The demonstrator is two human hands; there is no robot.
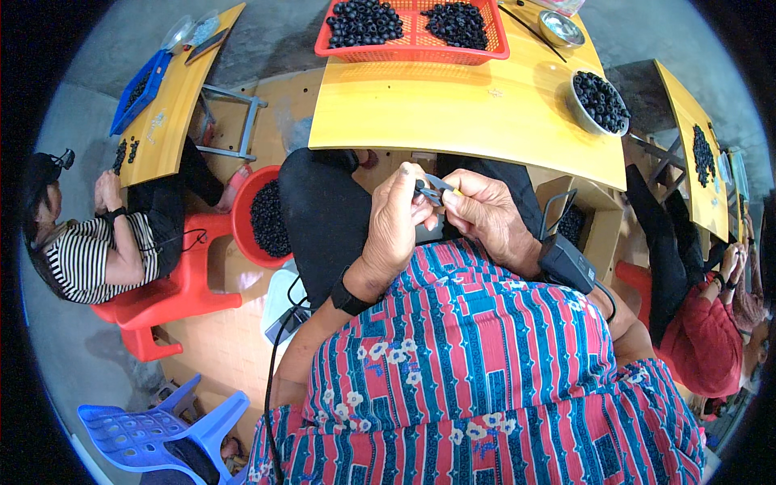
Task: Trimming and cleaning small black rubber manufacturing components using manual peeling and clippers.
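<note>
Both my hands meet above my lap, close in front of the table's near edge. My left hand (pixel 394 220) is closed, pinching a small black rubber-like piece (pixel 419 187) between thumb and fingers. Closed too, my right hand (pixel 491 212) grips a small grey-bladed tool (pixel 437 187); a bit of yellow shows at its fingers, but its exact kind is unclear. The blade end touches or nearly touches the black piece. Fingers cover most of both items. A metal bowl (pixel 599 123) heaped with black ring-shaped pieces stands at the table's right edge.
On the yellow table (pixel 388 113) a red basket (pixel 412 55) holds two piles of black pieces. A small metal bowl (pixel 560 29) and a dark rod (pixel 533 32) lie at far right. A red basin (pixel 240 212) sits low left. Other people work on both sides.
</note>
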